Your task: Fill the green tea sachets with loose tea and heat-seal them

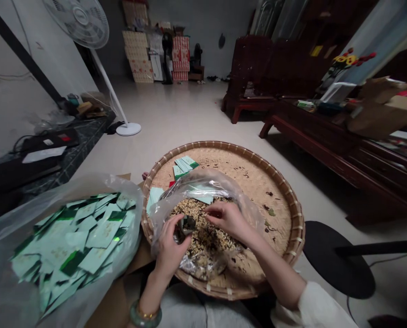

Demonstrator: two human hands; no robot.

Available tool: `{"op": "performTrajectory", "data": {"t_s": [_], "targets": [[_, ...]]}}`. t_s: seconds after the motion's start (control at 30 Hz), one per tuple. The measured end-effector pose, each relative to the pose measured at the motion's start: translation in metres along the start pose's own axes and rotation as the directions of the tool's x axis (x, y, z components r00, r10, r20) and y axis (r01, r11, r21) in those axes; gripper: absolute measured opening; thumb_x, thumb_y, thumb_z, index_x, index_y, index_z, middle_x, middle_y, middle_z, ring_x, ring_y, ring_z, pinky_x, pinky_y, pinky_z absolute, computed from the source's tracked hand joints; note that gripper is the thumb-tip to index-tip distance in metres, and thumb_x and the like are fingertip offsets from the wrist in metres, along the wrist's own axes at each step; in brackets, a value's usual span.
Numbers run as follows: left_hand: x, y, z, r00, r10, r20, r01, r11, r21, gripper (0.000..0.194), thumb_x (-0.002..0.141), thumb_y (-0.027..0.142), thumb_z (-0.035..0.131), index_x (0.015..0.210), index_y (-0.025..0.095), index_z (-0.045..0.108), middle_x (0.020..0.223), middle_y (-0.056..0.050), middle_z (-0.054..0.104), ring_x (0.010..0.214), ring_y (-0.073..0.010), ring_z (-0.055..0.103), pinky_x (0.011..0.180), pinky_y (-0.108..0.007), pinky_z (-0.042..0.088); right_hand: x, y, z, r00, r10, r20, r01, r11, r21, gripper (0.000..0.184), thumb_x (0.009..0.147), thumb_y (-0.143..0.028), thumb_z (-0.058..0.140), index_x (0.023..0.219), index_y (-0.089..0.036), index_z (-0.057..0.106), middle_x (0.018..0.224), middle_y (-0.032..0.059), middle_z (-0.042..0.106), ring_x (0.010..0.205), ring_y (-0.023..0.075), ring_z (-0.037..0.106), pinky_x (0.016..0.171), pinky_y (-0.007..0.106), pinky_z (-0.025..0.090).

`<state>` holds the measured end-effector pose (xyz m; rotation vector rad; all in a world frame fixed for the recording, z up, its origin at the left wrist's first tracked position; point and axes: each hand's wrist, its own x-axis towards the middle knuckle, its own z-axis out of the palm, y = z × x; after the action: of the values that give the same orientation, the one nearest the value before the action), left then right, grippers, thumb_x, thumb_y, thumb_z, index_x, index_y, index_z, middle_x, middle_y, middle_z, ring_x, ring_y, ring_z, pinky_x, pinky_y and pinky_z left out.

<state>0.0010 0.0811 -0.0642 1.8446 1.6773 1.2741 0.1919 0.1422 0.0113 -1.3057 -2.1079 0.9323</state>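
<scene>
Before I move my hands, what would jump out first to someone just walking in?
Probably the heap of pale green packets in the clear bag on the left. Next, the big round woven tray in front of you, holding an open plastic bag of loose, dark-and-tan dried bits, with both hands over it.

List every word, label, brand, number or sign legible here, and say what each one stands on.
No text can be read.
Pale green packets: faint gold marks, too blurred.
White fan: mark on the hub, too small.
Red-and-white boxes at the back: printing too small and blurred.
Green-and-white box: too small.
</scene>
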Motion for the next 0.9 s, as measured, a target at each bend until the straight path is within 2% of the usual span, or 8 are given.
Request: {"op": "performTrajectory", "data": {"t_s": [0.17, 0.37, 0.47, 0.53, 0.6, 0.7, 0.8, 0.9], "targets": [[0.001, 0.007, 0.005, 0.999, 0.037, 0.009, -0.037, 0.999, 0.002, 0.047, 0.071, 0.011, 0.059, 0.117, 0.021, 0.053, 0.114, -0.007, 0.063, 0.108, -0.0240, 0.057, 0.094, -0.042, 0.047, -0.013, -0.032, -0.005, 0.991, -0.131, -0.042, 0.134, 0.987, 0.088, 0.034, 0.081, -0.012, 0.060, 0.114, -0.020, 0.064, 0.102, 0.0077, 0.068, 0.084, 0.0158, 0.064, 0.074, 0.030, 0.052], [-0.001, 0.010, 0.005, 0.999, 0.050, 0.005, -0.050, 0.999, -0.013, 0.046, 0.072, 0.012, 0.060, 0.116, 0.021, 0.054, 0.114, -0.008, 0.063, 0.107, -0.0246, 0.058, 0.093, -0.043, 0.048, -0.025, -0.018, 0.021, 0.995, -0.072, -0.075, 0.086, 0.977, 0.196, 0.053, 0.076, -0.018, 0.068, 0.127, -0.021, 0.052, 0.112, 0.0102, 0.063, 0.076, 0.0142, 0.064, 0.070, 0.030, 0.054], [-0.001, 0.011, 0.005, 0.999, 0.053, -0.006, -0.053, 0.999, -0.004, 0.043, 0.073, 0.014, 0.060, 0.115, 0.021, 0.054, 0.112, -0.008, 0.064, 0.105, -0.0247, 0.059, 0.092, -0.044, 0.048, -0.030, -0.011, 0.030, 0.989, -0.072, -0.127, 0.095, 0.977, 0.192, 0.032, 0.075, -0.012, 0.066, 0.106, -0.020, 0.064, 0.094, 0.0050, 0.069, 0.076, 0.0151, 0.064, 0.069, 0.027, 0.054], [-0.001, 0.011, 0.005, 0.998, 0.056, -0.009, -0.056, 0.998, 0.004, 0.043, 0.073, 0.013, 0.059, 0.115, 0.021, 0.054, 0.111, -0.008, 0.064, 0.105, -0.0246, 0.060, 0.092, -0.043, 0.049, -0.031, -0.010, 0.030, 0.978, -0.080, -0.190, 0.114, 0.979, 0.171, 0.016, 0.078, -0.011, 0.062, 0.090, -0.020, 0.068, 0.082, 0.0027, 0.070, 0.075, 0.0153, 0.065, 0.070, 0.027, 0.053], [-0.002, 0.011, 0.006, 0.998, 0.063, -0.006, -0.063, 0.998, 0.008, 0.045, 0.072, 0.011, 0.059, 0.116, 0.021, 0.054, 0.110, -0.008, 0.064, 0.105, -0.0248, 0.059, 0.092, -0.043, 0.049, -0.030, -0.013, 0.024, 0.963, -0.089, -0.255, 0.136, 0.975, 0.174, 0.010, 0.079, -0.014, 0.061, 0.083, -0.019, 0.069, 0.079, 0.0026, 0.069, 0.071, 0.0149, 0.065, 0.066, 0.025, 0.052], [-0.002, 0.011, 0.007, 0.998, 0.066, -0.003, -0.066, 0.998, 0.004, 0.046, 0.072, 0.011, 0.059, 0.116, 0.021, 0.054, 0.111, -0.008, 0.064, 0.107, -0.0252, 0.059, 0.093, -0.044, 0.048, -0.028, -0.021, 0.016, 0.939, -0.132, -0.319, 0.194, 0.966, 0.171, 0.010, 0.081, -0.016, 0.061, 0.086, -0.019, 0.069, 0.080, 0.0035, 0.069, 0.072, 0.0148, 0.064, 0.064, 0.024, 0.052], [-0.003, 0.011, 0.008, 0.998, 0.065, -0.015, -0.065, 0.998, -0.015, 0.045, 0.073, 0.012, 0.060, 0.116, 0.021, 0.054, 0.113, -0.008, 0.063, 0.108, -0.0253, 0.058, 0.094, -0.044, 0.047, -0.027, -0.029, 0.012, 0.929, -0.226, -0.292, 0.269, 0.956, 0.117, 0.015, 0.084, -0.015, 0.058, 0.095, -0.020, 0.068, 0.090, 0.0048, 0.069, 0.082, 0.0158, 0.064, 0.074, 0.027, 0.053], [-0.003, 0.011, 0.009, 0.997, 0.079, -0.010, -0.079, 0.997, -0.013, 0.048, 0.072, 0.010, 0.060, 0.118, 0.021, 0.052, 0.115, -0.008, 0.063, 0.109, -0.0248, 0.058, 0.095, -0.045, 0.047, -0.027, -0.030, 0.016, 0.936, -0.216, -0.277, 0.248, 0.965, 0.087, 0.023, 0.086, -0.015, 0.054, 0.106, -0.020, 0.064, 0.101, 0.0072, 0.066, 0.081, 0.0145, 0.063, 0.075, 0.027, 0.052]]}}
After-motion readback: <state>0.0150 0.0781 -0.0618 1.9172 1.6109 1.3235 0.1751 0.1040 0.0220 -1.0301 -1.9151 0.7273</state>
